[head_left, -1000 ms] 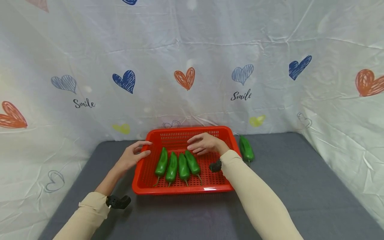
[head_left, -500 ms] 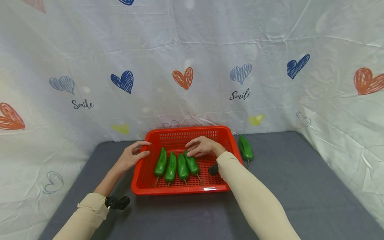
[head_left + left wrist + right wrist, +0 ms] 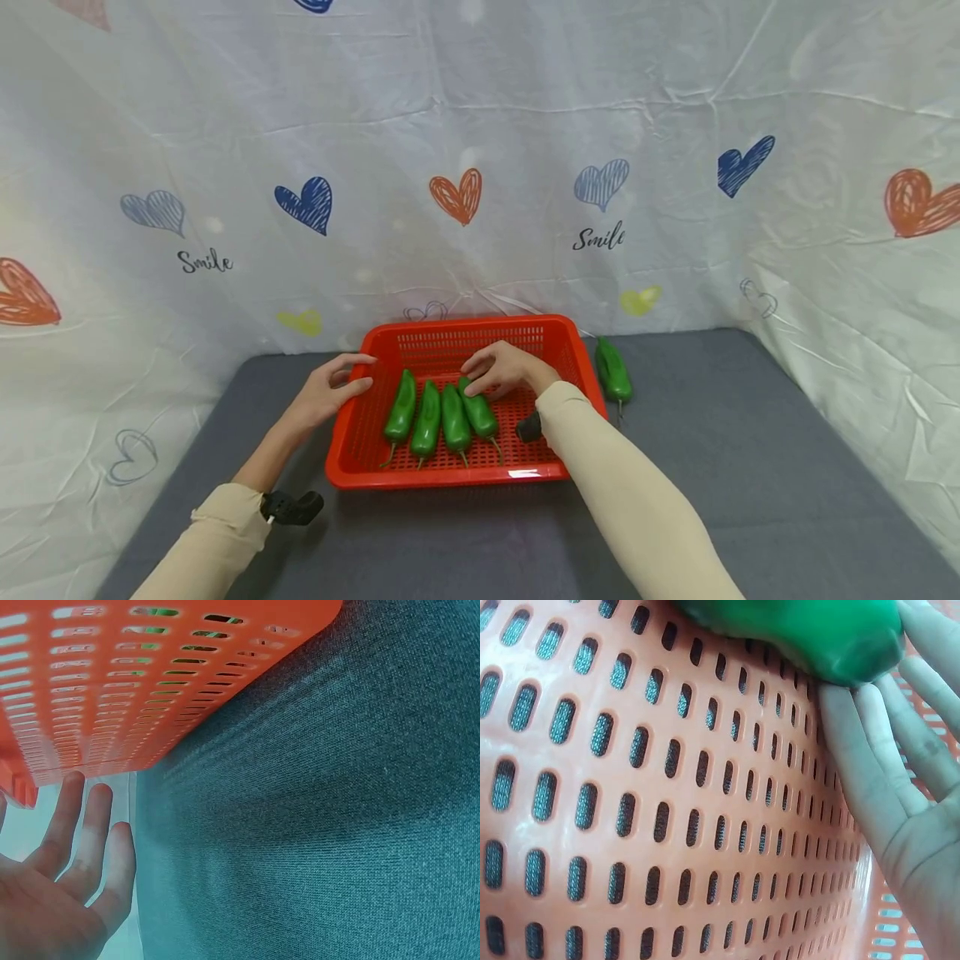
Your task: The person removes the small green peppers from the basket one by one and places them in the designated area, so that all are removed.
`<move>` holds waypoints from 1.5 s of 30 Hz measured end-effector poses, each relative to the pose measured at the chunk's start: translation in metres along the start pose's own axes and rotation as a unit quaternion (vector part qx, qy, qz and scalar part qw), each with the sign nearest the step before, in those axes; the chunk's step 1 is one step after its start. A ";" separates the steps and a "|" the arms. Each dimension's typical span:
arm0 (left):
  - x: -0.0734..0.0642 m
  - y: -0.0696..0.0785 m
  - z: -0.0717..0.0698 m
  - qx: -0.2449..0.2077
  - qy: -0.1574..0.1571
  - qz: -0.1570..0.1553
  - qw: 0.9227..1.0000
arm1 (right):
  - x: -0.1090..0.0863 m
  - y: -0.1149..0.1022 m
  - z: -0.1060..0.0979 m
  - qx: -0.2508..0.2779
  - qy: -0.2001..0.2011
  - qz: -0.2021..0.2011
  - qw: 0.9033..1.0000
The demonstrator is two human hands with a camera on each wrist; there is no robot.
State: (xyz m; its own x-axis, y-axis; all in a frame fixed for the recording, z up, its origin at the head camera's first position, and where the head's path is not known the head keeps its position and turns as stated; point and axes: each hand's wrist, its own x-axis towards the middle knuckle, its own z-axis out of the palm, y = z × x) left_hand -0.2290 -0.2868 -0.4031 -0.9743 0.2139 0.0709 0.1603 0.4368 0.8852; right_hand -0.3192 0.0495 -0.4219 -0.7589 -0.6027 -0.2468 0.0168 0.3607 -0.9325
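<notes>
Several green chili peppers [image 3: 426,421] lie side by side in a red plastic basket [image 3: 450,477]. My right hand [image 3: 510,368] reaches into the basket and holds the tip end of the rightmost of these peppers [image 3: 480,417]. In the right wrist view its thumb is against one side of that pepper [image 3: 840,637] and the fingers are at the other. My left hand [image 3: 326,392] rests at the basket's left rim. The left wrist view shows its fingers [image 3: 96,832] spread and nearly straight beside the slotted outer wall [image 3: 150,675].
Another green pepper [image 3: 615,372] lies on the grey cloth-covered table [image 3: 750,467], just right of the basket. A white curtain [image 3: 525,100] with printed hearts hangs behind and along both sides.
My right hand has lowered from above the peppers onto the rightmost one in the basket, its fingers closing around the tip. My left hand has stayed at the rim.
</notes>
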 end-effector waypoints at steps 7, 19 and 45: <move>-0.001 0.000 0.000 0.003 0.000 0.002 1.000 | 0.000 0.000 0.000 0.014 0.001 -0.002 1.000; 0.000 0.001 0.000 0.000 -0.004 0.000 1.000 | -0.003 0.000 0.000 0.021 0.007 0.001 1.000; 0.001 0.002 0.000 0.004 -0.007 0.012 1.000 | -0.008 -0.009 -0.003 0.019 0.012 0.010 1.000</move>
State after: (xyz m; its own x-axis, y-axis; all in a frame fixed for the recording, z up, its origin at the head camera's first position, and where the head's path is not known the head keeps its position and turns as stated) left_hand -0.2293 -0.2860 -0.4013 -0.9679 0.2362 0.0862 0.1852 0.4376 0.8799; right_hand -0.3153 0.0535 -0.4109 -0.7736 -0.5785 -0.2588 0.0556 0.3449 -0.9370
